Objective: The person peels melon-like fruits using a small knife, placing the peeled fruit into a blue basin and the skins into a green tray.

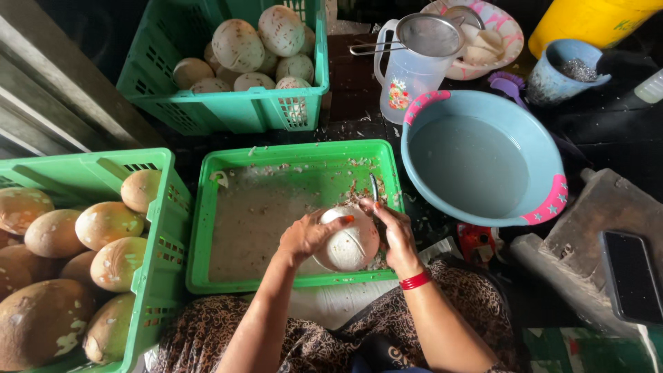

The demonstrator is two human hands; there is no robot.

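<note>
A peeled white coconut (347,242) sits between both hands over the near right corner of a shallow green tray (228,207), its pale surface scored with a few curved cuts. The left hand (309,235) cups it from the left, fingers curled around the shell and the thumb lying across the top. The right hand (395,231) presses against the coconut's right side and is closed around a small knife (373,188), whose blade points up and away from the person. A red band circles the right wrist. Brown shavings lie scattered over the tray floor. To the left, a green crate (155,276) holds brown unpeeled coconuts; beyond the tray, another green crate (235,110) holds pale peeled ones. To the right stands a blue basin (545,159) of cloudy water, with a clear jug (404,79) topped by a strainer behind it.
</note>
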